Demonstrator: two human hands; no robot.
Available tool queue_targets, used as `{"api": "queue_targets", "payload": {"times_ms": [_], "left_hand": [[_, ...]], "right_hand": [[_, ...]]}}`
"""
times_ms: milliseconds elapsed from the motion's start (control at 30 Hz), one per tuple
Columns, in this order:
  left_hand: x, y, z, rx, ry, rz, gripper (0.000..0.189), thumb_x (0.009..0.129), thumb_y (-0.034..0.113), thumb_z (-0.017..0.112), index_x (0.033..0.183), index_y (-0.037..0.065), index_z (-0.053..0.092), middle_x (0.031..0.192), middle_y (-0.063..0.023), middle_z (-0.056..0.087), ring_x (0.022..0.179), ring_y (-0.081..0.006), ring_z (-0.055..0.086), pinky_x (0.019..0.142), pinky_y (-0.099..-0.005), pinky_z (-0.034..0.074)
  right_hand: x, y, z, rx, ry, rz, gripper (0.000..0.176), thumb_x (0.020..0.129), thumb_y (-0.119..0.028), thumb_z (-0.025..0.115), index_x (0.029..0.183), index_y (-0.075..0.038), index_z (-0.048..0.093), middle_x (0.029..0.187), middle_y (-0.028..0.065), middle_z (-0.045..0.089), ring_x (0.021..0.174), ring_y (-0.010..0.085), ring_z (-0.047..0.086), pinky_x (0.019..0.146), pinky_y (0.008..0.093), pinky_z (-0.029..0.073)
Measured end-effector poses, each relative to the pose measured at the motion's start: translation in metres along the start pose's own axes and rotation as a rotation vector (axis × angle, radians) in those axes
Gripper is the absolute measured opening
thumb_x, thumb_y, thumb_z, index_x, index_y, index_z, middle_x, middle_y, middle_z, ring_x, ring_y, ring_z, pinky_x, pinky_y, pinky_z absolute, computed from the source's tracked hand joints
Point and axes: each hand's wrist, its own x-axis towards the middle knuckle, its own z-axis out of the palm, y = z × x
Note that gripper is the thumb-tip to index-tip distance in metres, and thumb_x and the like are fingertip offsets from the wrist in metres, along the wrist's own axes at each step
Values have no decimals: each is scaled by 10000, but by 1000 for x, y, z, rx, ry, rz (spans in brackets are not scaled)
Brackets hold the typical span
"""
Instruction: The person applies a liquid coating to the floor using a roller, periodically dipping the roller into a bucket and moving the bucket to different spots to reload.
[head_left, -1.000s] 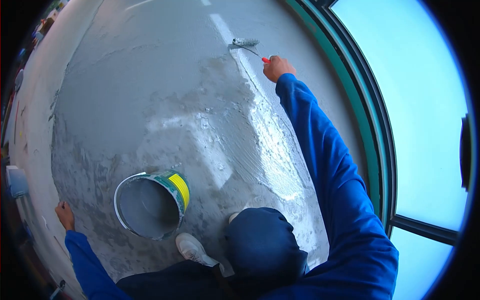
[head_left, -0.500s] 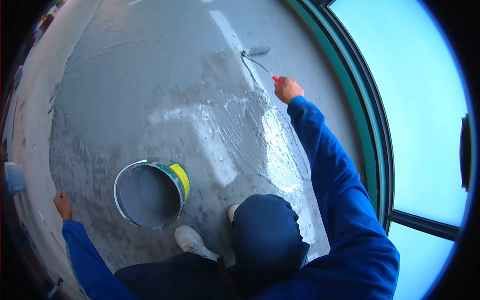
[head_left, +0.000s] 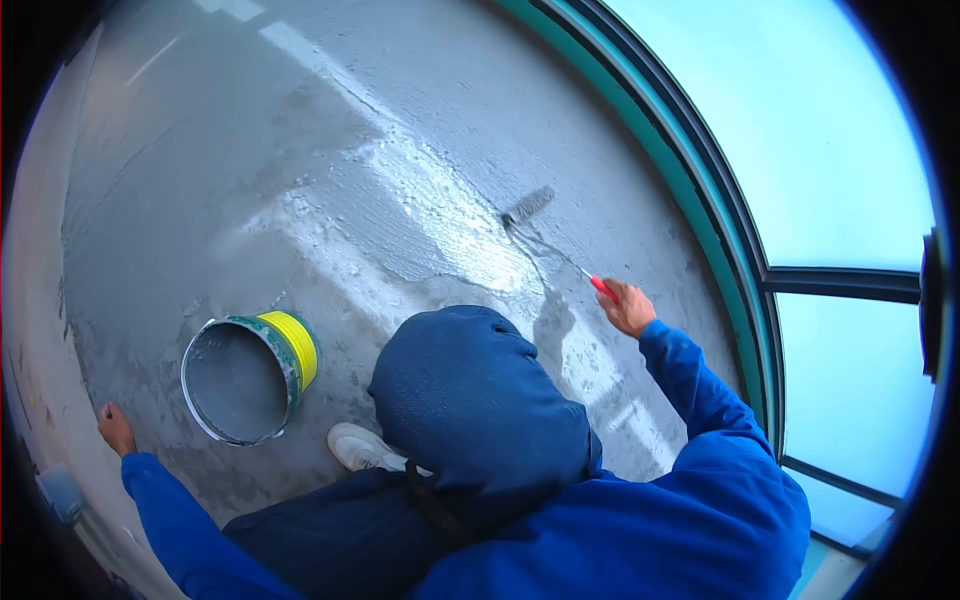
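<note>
My right hand (head_left: 628, 308) is closed round the red handle of a paint roller (head_left: 528, 206), whose grey-coated sleeve lies on the wet floor (head_left: 420, 200) beside a shiny, ridged patch of grey coating. Off to the left, my left hand (head_left: 116, 428) has its fingers curled; what they hold, if anything, is too small to make out. Between that hand and my knee stands a bucket (head_left: 240, 380) with a yellow band, holding grey liquid.
A window with dark bars (head_left: 840, 285) and a green lower frame (head_left: 690, 210) curves along the right. A pale wall or ledge (head_left: 40, 340) runs down the left. My white shoe (head_left: 362, 447) is beside the bucket, next to my bent knee (head_left: 455, 380).
My right hand has drawn the roller nearer to my body, down in the view. The camera view has turned, so the bucket and window appear shifted. My knee now covers more of the floor.
</note>
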Motion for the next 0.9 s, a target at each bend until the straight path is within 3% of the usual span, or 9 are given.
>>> {"api": "queue_targets", "payload": {"times_ms": [167, 367, 467, 600, 733, 900], "left_hand": [[-11, 23, -7, -7, 12, -122, 368, 892, 268, 520, 1094, -27, 606, 1025, -153, 641, 935, -269, 601, 820, -365, 450], [-9, 15, -9, -43, -3, -153, 361, 909, 289, 510, 1079, -13, 612, 967, -120, 644, 865, -231, 590, 785, -358, 445], [-13, 17, -11, -66, 7, -132, 337, 911, 287, 507, 1014, -18, 608, 896, -97, 629, 802, -206, 566, 753, -346, 436], [-13, 13, -14, -66, 49, -29, 277, 905, 258, 513, 890, -11, 579, 776, -66, 577, 706, -177, 508, 693, -318, 416], [-22, 10, -28, -38, 17, -61, 247, 891, 213, 509, 798, -15, 531, 700, -72, 523, 649, -163, 442, 625, -325, 391], [-41, 12, -23, -71, 162, -111, 223, 869, 154, 505, 762, -41, 512, 669, -103, 515, 622, -173, 437, 598, -357, 380]], "right_hand": [[-107, 62, -10, -12, -154, 310, 361, 850, -303, 565, 1120, -66, 593, 956, 229, 637, 918, 381, 609, 798, 440, 465], [-184, 155, -17, -41, -56, 358, 349, 858, -308, 565, 1146, -111, 584, 956, 198, 643, 919, 365, 609, 784, 430, 469], [-178, 188, -15, 15, -18, 397, 351, 855, -299, 578, 1138, -91, 583, 944, 188, 644, 911, 349, 616, 782, 422, 467], [-119, 192, -19, 16, -35, 334, 352, 860, -288, 574, 1130, -63, 581, 937, 198, 639, 903, 349, 613, 788, 415, 464], [-35, 167, -26, 16, -6, 189, 352, 863, -294, 569, 1127, -62, 586, 936, 198, 638, 896, 354, 612, 785, 418, 464], [100, 95, -52, -21, 31, 59, 348, 864, -297, 568, 1122, -65, 596, 936, 201, 644, 897, 358, 614, 795, 425, 463]]}}
